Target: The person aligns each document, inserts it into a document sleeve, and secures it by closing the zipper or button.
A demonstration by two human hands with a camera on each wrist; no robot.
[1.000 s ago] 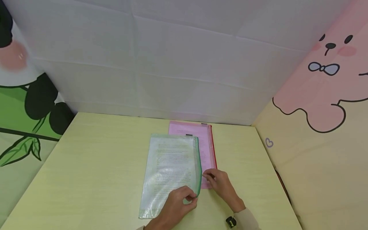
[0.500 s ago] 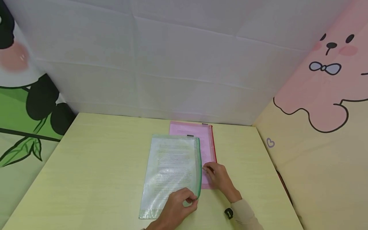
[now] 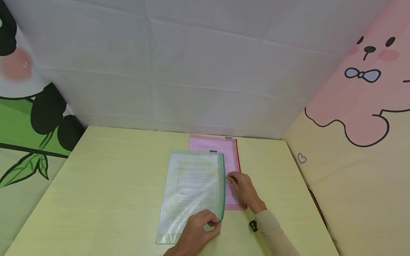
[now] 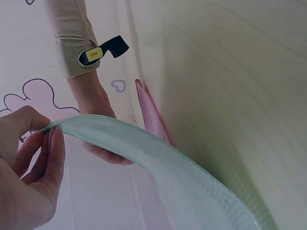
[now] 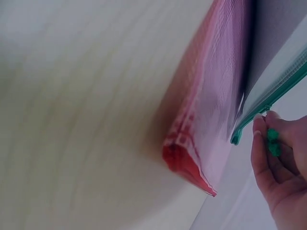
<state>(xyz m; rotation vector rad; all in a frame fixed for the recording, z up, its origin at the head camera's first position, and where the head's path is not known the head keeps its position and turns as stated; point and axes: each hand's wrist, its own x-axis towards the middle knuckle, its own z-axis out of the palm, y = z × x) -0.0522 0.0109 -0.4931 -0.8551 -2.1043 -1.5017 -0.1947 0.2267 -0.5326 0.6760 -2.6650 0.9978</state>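
Observation:
A clear zip document pouch [image 3: 192, 185] with a green zipper edge and printed sheets inside lies in the middle of the head view. My left hand [image 3: 200, 229] pinches its near right corner between thumb and fingers, and the left wrist view shows that corner lifted and the pouch [image 4: 144, 148] bowed. On the pouch's right side my right hand [image 3: 241, 186] pinches the zipper pull. Green beads [image 5: 273, 142] dangle from it against the fingers in the right wrist view. Partly beneath lies a pink pouch [image 3: 209, 141] with a red zipper edge, also holding a printed page.
Both pouches lie on a pale yellow table [image 3: 96, 199]. A white sheet wall [image 3: 208, 71] rises behind it. Printed cartoon panels flank the table, a pink bear [image 3: 365, 96] among them on the right. A black band [image 3: 253, 225] sits at my right wrist.
My right hand has slid away from me along the green zipper edge, toward the pouch's far end. The left hand keeps its pinch on the near corner, nearly still.

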